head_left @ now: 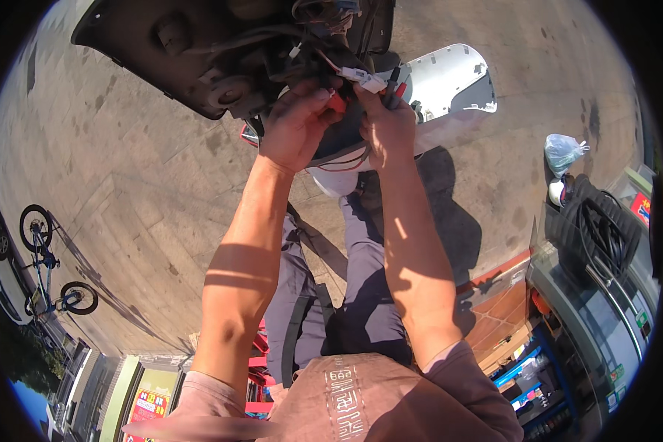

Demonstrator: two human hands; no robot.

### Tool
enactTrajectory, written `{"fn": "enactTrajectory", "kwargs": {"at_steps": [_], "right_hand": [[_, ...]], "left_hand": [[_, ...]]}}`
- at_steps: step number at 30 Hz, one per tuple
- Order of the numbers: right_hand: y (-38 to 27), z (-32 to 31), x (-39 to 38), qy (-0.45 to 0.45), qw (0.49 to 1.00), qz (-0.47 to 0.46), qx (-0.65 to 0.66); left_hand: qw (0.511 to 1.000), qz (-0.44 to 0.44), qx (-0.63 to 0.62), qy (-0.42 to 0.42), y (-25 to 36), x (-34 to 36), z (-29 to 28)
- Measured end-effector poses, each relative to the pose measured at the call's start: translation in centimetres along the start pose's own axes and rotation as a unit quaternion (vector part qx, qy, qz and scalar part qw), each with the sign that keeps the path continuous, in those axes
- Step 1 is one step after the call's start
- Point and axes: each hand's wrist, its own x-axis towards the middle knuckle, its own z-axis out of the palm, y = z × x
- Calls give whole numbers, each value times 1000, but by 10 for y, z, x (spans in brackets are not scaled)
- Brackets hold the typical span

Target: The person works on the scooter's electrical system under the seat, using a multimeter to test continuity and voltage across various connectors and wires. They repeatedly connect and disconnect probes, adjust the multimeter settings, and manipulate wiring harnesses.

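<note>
Two hands up at the top centre of the frame, both working at the dark underside of a scooter (199, 51). Plenty of open paved ground (125, 184) on the left side, out to a blue bicycle (48, 261) at the far left edge; right side is tighter, with a black crate (597, 228) and shop shelves. Left hand (296, 121) is curled around a red bit, can't tell exactly what. Right hand (387, 121) is pinching a small white connector (362, 77) on its wires. White body panel (449, 77) lies just right of it. Tied plastic bag (563, 151) at upper right, red-and-yellow sign (149, 405) at lower left.
</note>
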Motion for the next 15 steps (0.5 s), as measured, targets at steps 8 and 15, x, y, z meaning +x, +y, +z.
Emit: {"fn": "enactTrajectory", "kwargs": {"at_steps": [8, 15], "right_hand": [[28, -12, -20, -24, 979, -196, -41], [31, -39, -68, -171, 955, -190, -148]], "left_hand": [[1000, 4, 28, 12, 2, -6, 3], [1000, -7, 10, 16, 1, -9, -2]]}}
